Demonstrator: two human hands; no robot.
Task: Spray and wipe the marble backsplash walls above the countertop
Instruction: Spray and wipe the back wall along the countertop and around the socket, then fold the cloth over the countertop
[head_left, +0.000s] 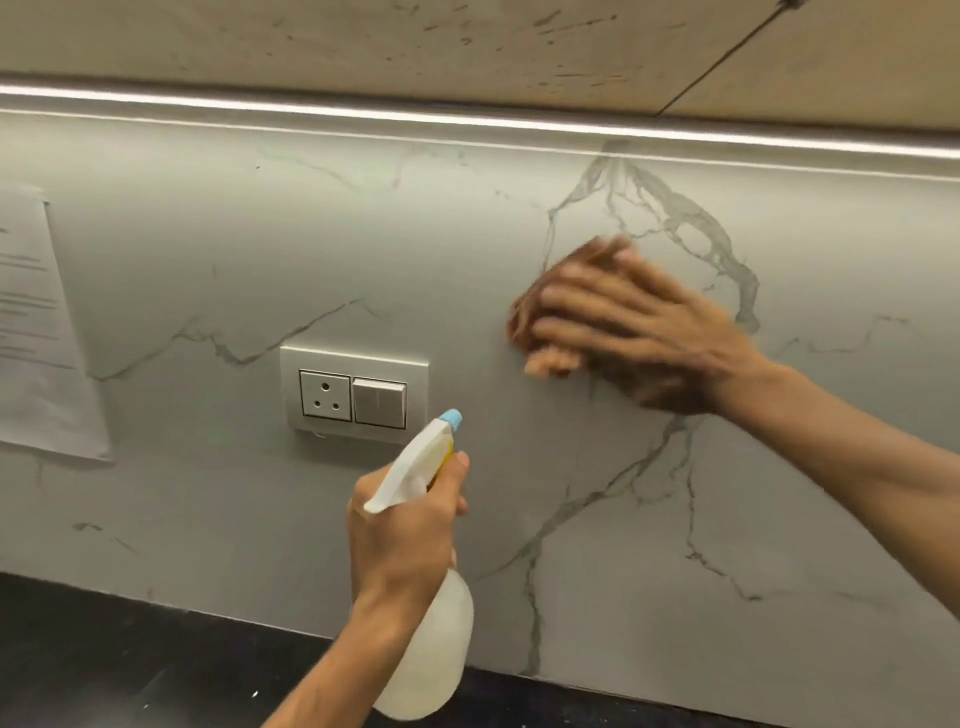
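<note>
The grey-veined marble backsplash fills most of the view. My right hand lies flat against it at the upper right, pressing a brownish cloth that peeks out past the fingers; hand and cloth are motion-blurred. My left hand grips the neck of a white spray bottle low in the centre. The bottle's blue nozzle tip points up and right at the wall, and my index finger rests by the trigger.
A white socket and switch plate sits on the wall just left of the nozzle. A printed paper sheet hangs at the far left. The black countertop runs along the bottom. A light strip glows under the cabinet.
</note>
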